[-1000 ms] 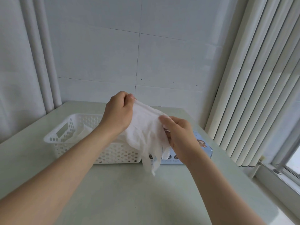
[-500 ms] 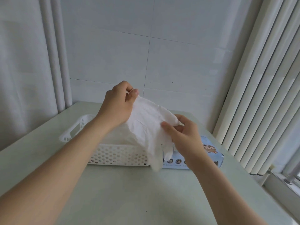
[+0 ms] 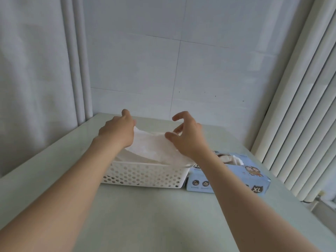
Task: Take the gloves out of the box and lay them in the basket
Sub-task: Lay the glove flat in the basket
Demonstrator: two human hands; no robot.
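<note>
With my left hand (image 3: pixel 116 131) I am holding a glove (image 3: pixel 152 144) of thin, matt white film that is creasing softly. The basket (image 3: pixel 145 174) is showing smooth, perforated white plastic with a slight sheen. The box (image 3: pixel 236 177) is showing printed pale-blue card. The table (image 3: pixel 145 224) is presenting a smooth, faintly glossy surface.

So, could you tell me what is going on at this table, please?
A person is laying a thin white glove into the white perforated plastic basket. The left hand holds one end; the right hand touches the other, its grip unclear. The glove is spread over the basket's top. Right beside it stands the light blue cardboard box, white material poking from its opening.
</note>
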